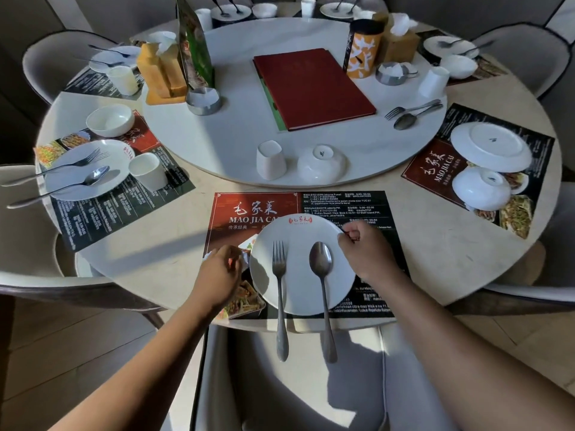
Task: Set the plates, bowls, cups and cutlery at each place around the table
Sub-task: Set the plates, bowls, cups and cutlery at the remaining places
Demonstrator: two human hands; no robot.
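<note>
A white plate [298, 231] with a red logo lies on the near placemat [342, 206]. A fork [279, 265] and a spoon [320, 262] rest on it side by side, their handles hanging over the table's front edge. My right hand [367, 253] is curled on the plate's right rim. Just beside the left rim, my left hand [221, 275] has its fingers bent; contact is unclear. An upside-down cup [270, 160] and an upside-down bowl [320, 163] stand on the turntable [233, 141] just beyond.
The left place has a plate with cutlery [84, 169], a cup [147, 171] and a bowl [109, 119]. The right place holds an overturned plate [491, 147] and bowl [480, 188]. A loose fork and spoon [410, 113], a red menu [314, 88], tissue boxes and ashtrays sit on the turntable. A chair [295, 384] is below me.
</note>
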